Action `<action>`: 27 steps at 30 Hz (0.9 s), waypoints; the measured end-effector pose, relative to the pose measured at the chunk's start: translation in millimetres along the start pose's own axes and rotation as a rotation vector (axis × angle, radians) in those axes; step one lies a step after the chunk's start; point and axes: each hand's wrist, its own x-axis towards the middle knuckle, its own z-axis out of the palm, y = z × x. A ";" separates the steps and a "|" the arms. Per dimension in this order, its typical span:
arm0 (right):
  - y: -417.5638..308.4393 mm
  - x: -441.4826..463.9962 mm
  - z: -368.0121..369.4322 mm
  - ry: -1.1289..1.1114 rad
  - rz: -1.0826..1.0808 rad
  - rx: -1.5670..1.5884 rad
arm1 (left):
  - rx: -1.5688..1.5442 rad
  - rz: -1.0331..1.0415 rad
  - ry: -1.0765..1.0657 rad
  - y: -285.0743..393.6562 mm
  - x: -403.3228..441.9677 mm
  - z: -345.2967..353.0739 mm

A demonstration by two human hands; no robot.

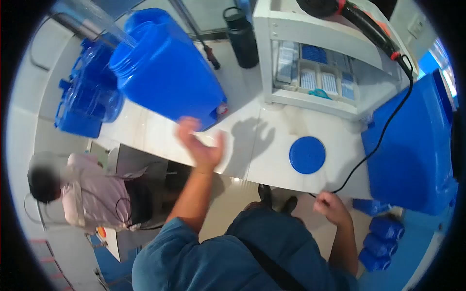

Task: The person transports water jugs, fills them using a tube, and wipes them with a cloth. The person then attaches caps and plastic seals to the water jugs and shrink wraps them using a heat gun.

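My left hand (200, 148) is raised at the counter's front edge, fingers spread, with nothing in it. Motion blurs it slightly. Beside its fingertips stands a large blue water container (170, 72), its neck uncapped and a red-and-white spigot (222, 108) low on its side. A clear stream or tube (109, 26) runs down over the container's upper end; I cannot tell which. A round blue lid (307, 155) lies flat on the white counter (272, 165). My right hand (332, 208) is curled closed below the counter edge, close to a black cord (374, 150). Whatever its fingers enclose is hidden.
A white shelf unit (310, 109) carries a black heat gun or dryer (371, 31). A dark bottle (241, 39) stands beside it. Blue containers are at left (77, 116) and right (412, 150); several blue jugs (381, 242) sit below. Another person (97, 194) is at left.
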 end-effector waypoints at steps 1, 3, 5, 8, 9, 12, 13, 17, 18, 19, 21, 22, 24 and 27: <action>11.2 -5.3 1.0 0.021 0.026 -0.023 | 0.020 -0.095 0.181 -31.3 18.5 -22.8; 22.0 -5.6 1.8 -0.007 0.033 0.059 | -0.123 -0.183 0.344 -78.4 87.5 -73.4; 19.3 -12.9 -3.0 0.005 0.050 0.139 | -0.259 -0.240 0.153 -101.6 150.2 -104.7; 10.6 -9.0 -2.4 -0.085 -0.099 0.269 | -0.357 -0.344 -0.327 -125.7 201.7 -114.7; 6.0 -4.3 -3.2 -0.129 -0.090 0.246 | -0.392 -0.358 -0.468 -129.3 209.7 -113.4; -2.5 12.9 -4.5 -0.205 -0.080 0.195 | -0.288 -0.421 -0.723 -131.9 225.4 -117.1; -4.4 19.1 -3.7 -0.225 -0.072 0.172 | -0.291 -0.411 -0.720 -132.1 229.3 -117.6; -12.9 33.1 3.4 -0.237 -0.060 0.208 | -0.195 -0.421 -0.823 -116.4 229.1 -118.6; -10.6 36.8 5.5 -0.261 -0.051 0.200 | -0.175 -0.447 -0.813 -124.1 227.1 -121.6; -6.2 39.2 7.1 -0.276 -0.041 0.198 | -0.161 -0.465 -0.810 -130.1 227.0 -120.2; 10.3 42.4 7.3 -0.243 -0.081 0.159 | -0.211 -0.395 -0.761 -136.8 219.6 -118.5; 21.1 41.7 6.6 -0.235 -0.116 0.113 | -0.195 -0.393 -0.765 -140.2 216.6 -119.6; 38.2 42.1 -0.8 -0.174 -0.086 0.081 | -0.153 -0.496 -0.788 -130.0 214.8 -119.3; 79.6 33.0 -11.2 -0.087 -0.065 -0.029 | -0.289 -0.218 -0.743 -130.8 209.0 -101.4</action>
